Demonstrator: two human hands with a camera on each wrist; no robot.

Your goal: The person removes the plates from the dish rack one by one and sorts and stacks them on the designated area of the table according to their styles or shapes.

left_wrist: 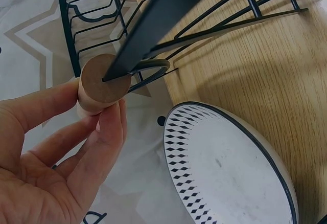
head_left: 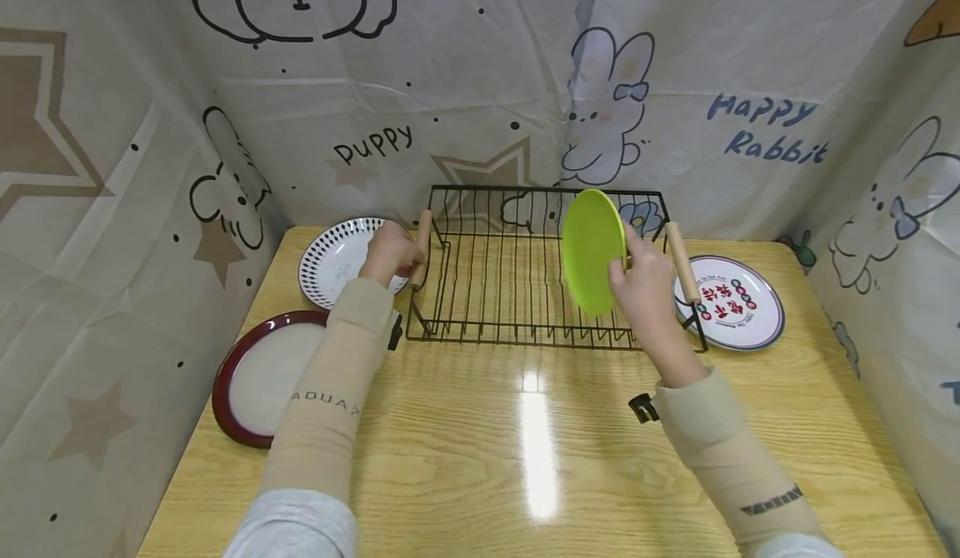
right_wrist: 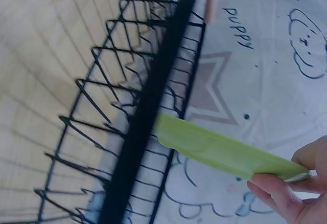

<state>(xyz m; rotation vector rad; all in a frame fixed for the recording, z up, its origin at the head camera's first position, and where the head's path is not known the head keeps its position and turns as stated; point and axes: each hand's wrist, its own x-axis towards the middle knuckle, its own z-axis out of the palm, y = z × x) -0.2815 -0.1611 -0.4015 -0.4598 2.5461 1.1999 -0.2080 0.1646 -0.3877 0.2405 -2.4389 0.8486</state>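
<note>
A black wire dish rack (head_left: pixel 495 333) with wooden handles stands on the table. My left hand (head_left: pixel 392 251) grips the rack's left wooden handle (left_wrist: pixel 97 93), fingers and thumb round it in the left wrist view. In my right hand (head_left: pixel 647 287) a green plate (head_left: pixel 592 250) is pinched by its rim. It is held nearly upright over the right part of the rack; whether it touches the wires I cannot tell. Part of its right rim is hidden by the fingers. The right wooden handle (head_left: pixel 682 262) is just beside my right hand.
A white plate with a black diamond rim (head_left: pixel 318 271) lies left of the rack, and a maroon-rimmed plate (head_left: pixel 232 375) in front of it, partly under my left arm. A white plate with red lettering (head_left: pixel 750 316) lies to the right. Printed cloth (head_left: pixel 480 83) hangs behind.
</note>
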